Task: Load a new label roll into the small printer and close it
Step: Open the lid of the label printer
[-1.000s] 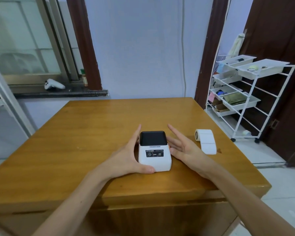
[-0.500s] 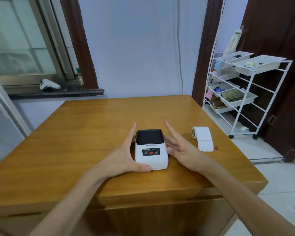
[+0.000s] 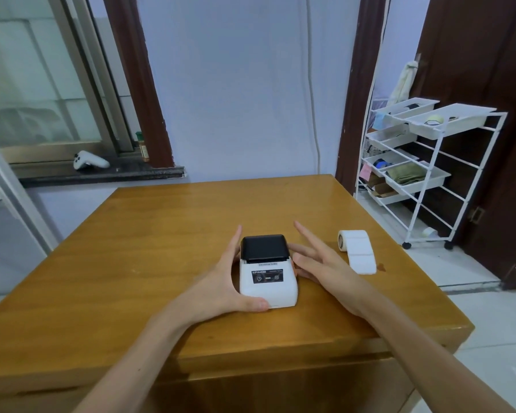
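A small white printer [image 3: 268, 281] with a closed black lid stands near the front of the wooden table [image 3: 149, 251]. My left hand [image 3: 221, 289] cups its left side, thumb against the front lower corner. On the printer's right side rests my right hand [image 3: 319, 263], fingers spread and touching its right wall near an orange tab. A white label roll [image 3: 356, 248] lies on the table to the right of my right hand, with a short strip of labels unrolled toward me.
A white wire rack [image 3: 423, 171] with trays stands on the floor beyond the table's right edge, by a dark door. A white game controller [image 3: 88, 160] lies on the window sill at the back left. A wall stands behind the table.
The camera view shifted slightly. Both hands stay at the printer's sides; my right fingers have spread a little more. The lid remains closed.
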The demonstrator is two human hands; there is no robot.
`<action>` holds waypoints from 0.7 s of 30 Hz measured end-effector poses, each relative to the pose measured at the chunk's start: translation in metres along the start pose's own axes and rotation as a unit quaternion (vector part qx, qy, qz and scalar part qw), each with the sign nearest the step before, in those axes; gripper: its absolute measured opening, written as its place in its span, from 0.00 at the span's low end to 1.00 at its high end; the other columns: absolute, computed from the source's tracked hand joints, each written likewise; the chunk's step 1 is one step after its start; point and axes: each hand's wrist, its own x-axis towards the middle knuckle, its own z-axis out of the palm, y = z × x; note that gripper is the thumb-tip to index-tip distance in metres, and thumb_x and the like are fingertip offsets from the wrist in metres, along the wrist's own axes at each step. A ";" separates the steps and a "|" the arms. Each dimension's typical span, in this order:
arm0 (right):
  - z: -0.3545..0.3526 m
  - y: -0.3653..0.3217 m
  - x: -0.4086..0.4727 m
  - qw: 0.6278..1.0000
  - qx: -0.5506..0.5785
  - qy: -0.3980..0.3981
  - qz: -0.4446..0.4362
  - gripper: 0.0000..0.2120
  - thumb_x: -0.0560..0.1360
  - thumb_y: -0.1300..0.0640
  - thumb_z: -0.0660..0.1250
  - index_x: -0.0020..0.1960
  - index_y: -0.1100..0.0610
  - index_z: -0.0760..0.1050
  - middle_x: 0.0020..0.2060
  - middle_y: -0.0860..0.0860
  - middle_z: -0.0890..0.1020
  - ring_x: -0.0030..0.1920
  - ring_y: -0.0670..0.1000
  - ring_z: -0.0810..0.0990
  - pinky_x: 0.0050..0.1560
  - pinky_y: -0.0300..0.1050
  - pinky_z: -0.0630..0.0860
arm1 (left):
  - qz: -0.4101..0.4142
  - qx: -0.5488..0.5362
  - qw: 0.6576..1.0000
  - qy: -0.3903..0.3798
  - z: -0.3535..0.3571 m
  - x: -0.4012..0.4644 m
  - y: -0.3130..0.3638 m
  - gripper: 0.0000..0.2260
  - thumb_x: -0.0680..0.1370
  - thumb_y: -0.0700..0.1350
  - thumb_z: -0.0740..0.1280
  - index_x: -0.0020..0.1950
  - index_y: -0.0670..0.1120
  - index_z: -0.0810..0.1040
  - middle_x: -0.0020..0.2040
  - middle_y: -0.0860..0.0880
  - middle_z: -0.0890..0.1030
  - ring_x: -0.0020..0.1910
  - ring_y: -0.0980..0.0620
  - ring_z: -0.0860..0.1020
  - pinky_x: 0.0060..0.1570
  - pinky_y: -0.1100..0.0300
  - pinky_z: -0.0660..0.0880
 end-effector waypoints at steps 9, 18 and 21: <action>0.006 -0.002 0.010 0.999 -0.019 0.036 -0.009 0.24 0.76 0.50 0.68 0.71 0.42 0.68 0.59 0.38 0.79 0.56 0.33 0.79 0.50 0.30 0.75 | 0.000 0.009 1.000 0.004 -0.001 0.001 -0.001 0.59 0.54 0.72 0.80 0.62 0.86 0.34 0.81 0.60 0.60 0.78 0.57 0.62 0.78 0.46 0.61; 0.012 -0.018 0.039 0.994 -0.038 0.100 0.017 0.23 0.76 0.34 0.57 0.59 0.49 0.76 0.46 0.47 0.83 0.44 0.48 0.82 0.51 0.52 0.81 | 0.014 -0.002 1.000 0.006 -0.001 0.001 -0.002 0.61 0.56 0.69 0.81 0.66 0.83 0.32 0.77 0.67 0.62 0.78 0.59 0.63 0.78 0.46 0.60; 0.012 -0.023 0.051 0.993 -0.042 0.107 0.035 0.28 0.75 0.30 0.54 0.57 0.50 0.78 0.43 0.49 0.83 0.43 0.51 0.82 0.47 0.52 0.80 | 0.018 -0.001 1.000 -0.001 -0.001 -0.001 -0.002 0.60 0.57 0.69 0.81 0.63 0.84 0.30 0.77 0.70 0.60 0.78 0.61 0.62 0.78 0.47 0.60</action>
